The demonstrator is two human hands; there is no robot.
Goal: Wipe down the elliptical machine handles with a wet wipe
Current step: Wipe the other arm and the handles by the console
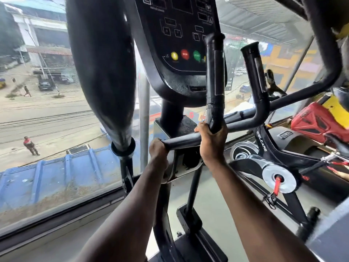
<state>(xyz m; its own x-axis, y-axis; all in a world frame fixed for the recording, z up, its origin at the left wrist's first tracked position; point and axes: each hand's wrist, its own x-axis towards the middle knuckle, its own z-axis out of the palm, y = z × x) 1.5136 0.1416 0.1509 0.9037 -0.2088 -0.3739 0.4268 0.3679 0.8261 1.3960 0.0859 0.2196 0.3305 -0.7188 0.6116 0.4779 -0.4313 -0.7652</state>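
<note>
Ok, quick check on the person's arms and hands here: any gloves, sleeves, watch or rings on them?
Nothing is worn that the head view shows. The left hand and the right hand are bare, with no gloves, and no ring can be seen. Both forearms are uncovered from the wrists back to the bottom edge of the picture: no sleeves, watch, bands or markings.
</note>
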